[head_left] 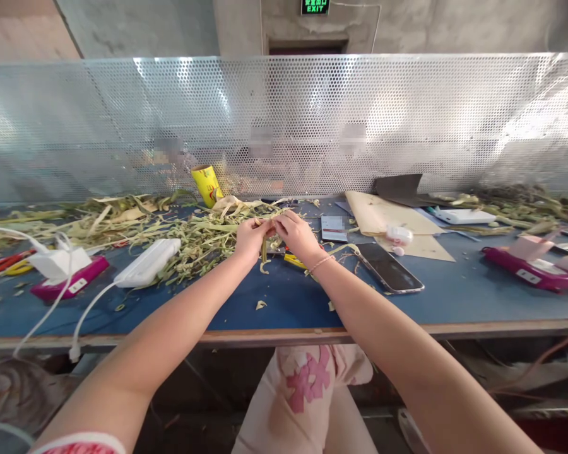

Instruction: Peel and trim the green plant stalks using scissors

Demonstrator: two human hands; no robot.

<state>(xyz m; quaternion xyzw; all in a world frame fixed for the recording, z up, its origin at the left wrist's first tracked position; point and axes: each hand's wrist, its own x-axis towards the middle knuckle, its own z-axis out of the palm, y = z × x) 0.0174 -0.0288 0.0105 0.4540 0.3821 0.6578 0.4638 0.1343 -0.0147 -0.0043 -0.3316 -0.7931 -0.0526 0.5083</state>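
Over the blue tabletop, my left hand (pixel 250 238) and my right hand (pixel 295 234) meet with their fingertips together. Both are closed in a pinch on a dried plant stalk (pixel 264 250), whose greenish end hangs down below the left fingers. The part between the fingertips is hidden. A heap of dry stalks and leaves (pixel 194 246) lies to the left of and behind my left hand. Under my right hand a tool with yellow handles (pixel 294 260) is partly covered. A small curled scrap (pixel 264 267) lies just below the stalk.
A yellow tube (pixel 206 185) leans behind the heap. To the right lie a phone (pixel 390 267), a white earbud case (pixel 399 236) and brown paper (pixel 383 213). A white power bank (pixel 148 262) and purple power strips (pixel 525 270) flank the arms. A perforated metal screen (pixel 303 113) closes the back.
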